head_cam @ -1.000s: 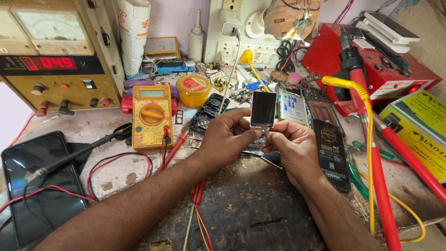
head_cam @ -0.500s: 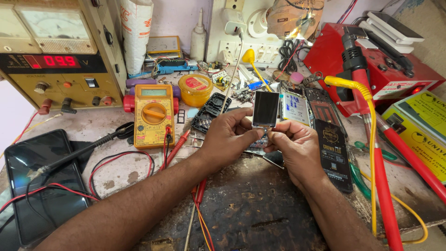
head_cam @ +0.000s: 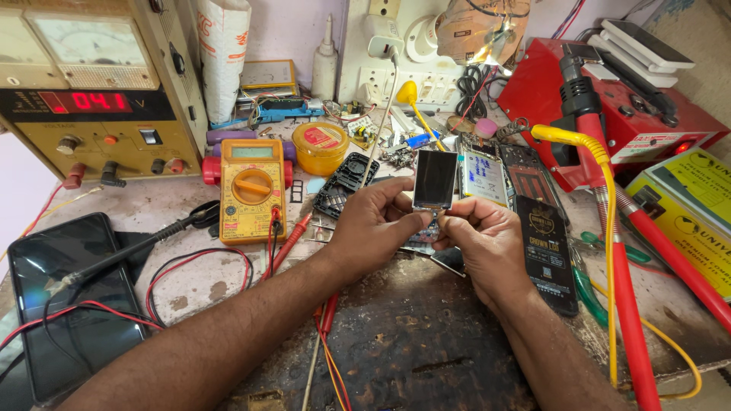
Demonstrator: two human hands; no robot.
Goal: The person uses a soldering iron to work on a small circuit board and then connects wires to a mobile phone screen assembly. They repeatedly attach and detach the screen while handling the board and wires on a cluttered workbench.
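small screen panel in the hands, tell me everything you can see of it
The small screen panel is a thin rectangle with a dark, glossy grey face and a pale metallic rim. It is held upright, long side vertical, above the worn workbench, face toward the camera. The left hand pinches its lower left edge, and the right hand meets it at the bottom, where a small connector strip seems to hang. Its face is unlit, with no visible cracks.
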